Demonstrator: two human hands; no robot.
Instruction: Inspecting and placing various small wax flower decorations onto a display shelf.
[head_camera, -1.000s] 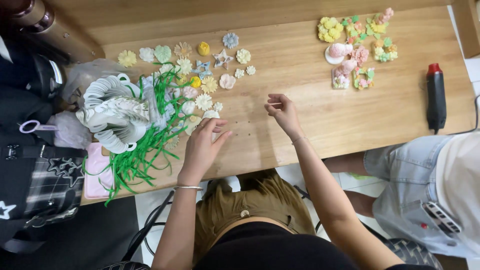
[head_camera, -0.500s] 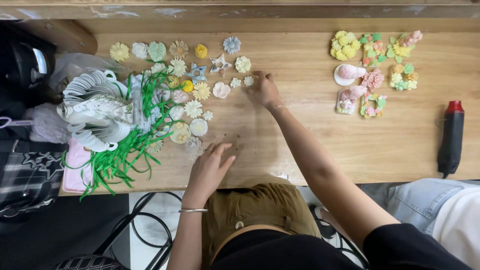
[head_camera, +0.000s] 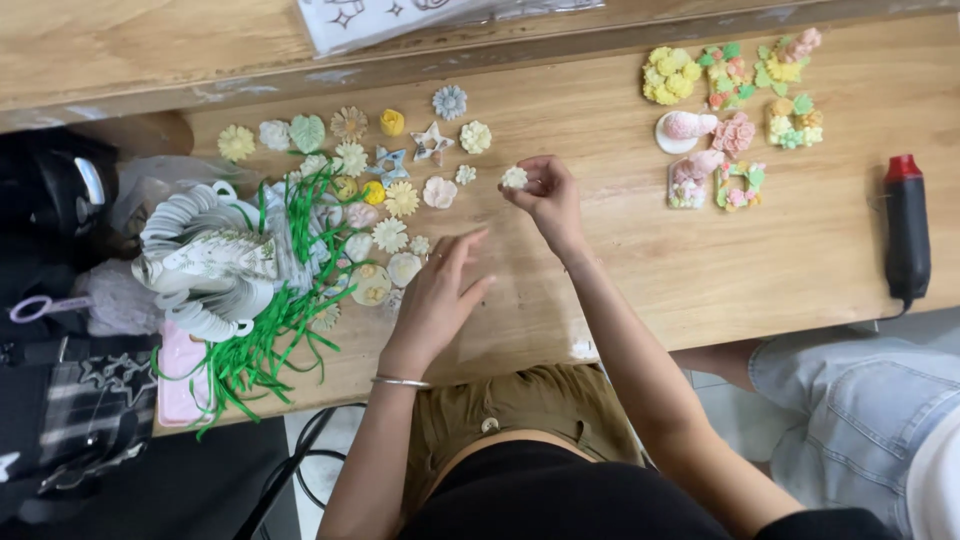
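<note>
Lifted off the bench (head_camera: 640, 260) since half a second ago: right hand (head_camera: 545, 195), now pinching a small cream flower (head_camera: 514, 177) between thumb and fingertips, held just above the wood right of the loose flower cluster. Shifted right and up too: left hand (head_camera: 440, 290), fingers spread and open, holding nothing, hovering near the bench's front edge beside a pale round flower (head_camera: 404, 268). Bangle (head_camera: 400, 381) on the left wrist. Scattered across the left half: flat cast flowers in cream, yellow, green and blue, plus a star (head_camera: 432, 142). Farther left, near the left edge, a stack of white scalloped cards (head_camera: 200, 260) tangled with green ribbon (head_camera: 265, 340), over a pink case (head_camera: 180, 390). Toward the back right corner, a tight group of pink, yellow and green pieces (head_camera: 730, 110). Near the right edge, a black glue gun (head_camera: 907, 240) with a red tip. Another person's jeans-clad leg (head_camera: 850, 400) below the front edge at right.
</note>
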